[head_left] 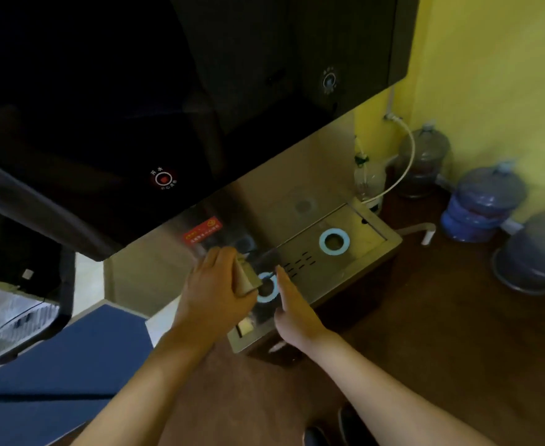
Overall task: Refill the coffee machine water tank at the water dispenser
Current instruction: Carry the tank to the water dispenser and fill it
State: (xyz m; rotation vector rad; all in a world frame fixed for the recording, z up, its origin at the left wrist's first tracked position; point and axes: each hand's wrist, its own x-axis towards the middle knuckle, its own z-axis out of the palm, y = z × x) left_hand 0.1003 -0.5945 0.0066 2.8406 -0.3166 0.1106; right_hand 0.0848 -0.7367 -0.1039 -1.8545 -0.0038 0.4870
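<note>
The water tank (264,262) is clear plastic with a beige piece at its top, and it is blurred. It stands over the near blue ring (269,297) on the water dispenser's steel drip tray (361,233). My left hand (216,291) grips its left top edge at the beige piece. My right hand (293,304) lies flat against its right side, fingers straight. Above the tank hangs the dispenser's black front panel (104,123) with a lit red button (163,179). I cannot tell how much water the tank holds.
A second blue ring (333,241) sits further right on the tray. A black coffee machine (23,284) with a grated tray stands at the left on a blue surface (71,365). Large water bottles (486,204) and a white hose (406,162) are by the yellow wall.
</note>
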